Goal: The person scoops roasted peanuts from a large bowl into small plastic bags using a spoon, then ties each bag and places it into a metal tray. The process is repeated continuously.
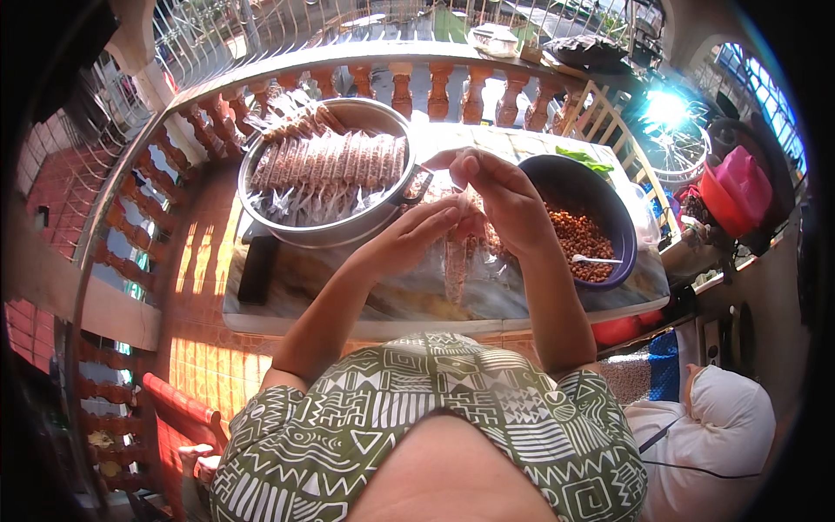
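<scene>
My left hand and my right hand meet over the marble-patterned table, both on the top of a narrow clear plastic bag of nuts that hangs down from them. More filled bags lie behind and under my hands, partly hidden. To the left, a large metal pot holds rows of filled bags with twisted or tied ends. On the right a dark blue basin holds loose reddish-brown nuts, with a white plastic spoon lying on them.
A black phone-like slab lies at the table's left front. Green leaves and a clear plastic bag are beside the basin. A balustrade stands behind. A person in white is at lower right, near a wooden chair.
</scene>
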Demonstrator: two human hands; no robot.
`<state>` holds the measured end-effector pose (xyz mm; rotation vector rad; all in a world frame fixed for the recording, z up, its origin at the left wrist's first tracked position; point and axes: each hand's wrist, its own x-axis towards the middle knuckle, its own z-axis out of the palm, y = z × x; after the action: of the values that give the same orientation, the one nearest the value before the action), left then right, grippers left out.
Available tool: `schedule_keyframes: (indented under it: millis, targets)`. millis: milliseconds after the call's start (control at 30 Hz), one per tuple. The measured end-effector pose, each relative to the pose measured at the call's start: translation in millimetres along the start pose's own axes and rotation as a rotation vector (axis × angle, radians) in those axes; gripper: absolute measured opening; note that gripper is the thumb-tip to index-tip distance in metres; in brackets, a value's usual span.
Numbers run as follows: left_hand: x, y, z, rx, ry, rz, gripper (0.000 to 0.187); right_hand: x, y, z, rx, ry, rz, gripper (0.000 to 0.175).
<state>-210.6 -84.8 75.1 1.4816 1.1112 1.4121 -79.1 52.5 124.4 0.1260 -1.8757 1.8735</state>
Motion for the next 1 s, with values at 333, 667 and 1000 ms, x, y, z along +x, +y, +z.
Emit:
schedule_keyframes:
  millis: [333, 667, 1000]
  targets:
    - [0.8, 24.7, 4.6, -0.073, 0.131, -0.009, 0.034, 4.5, 1.8, 17.5, -0.097, 0.04, -0.066, 0.027]
    - [6.4, 21.3, 18.2, -0.02, 0.098, 0.28, 0.026, 10.7, -21.6, 15.6, -0.041, 0.21, -0.184, 0.027]
    - [2.4, -9.1, -4.1, -0.812, 0.496, 0.195, 0.022, -32.5, -14.6, 11.3, -0.826, 0.161, -0.35, 0.053]
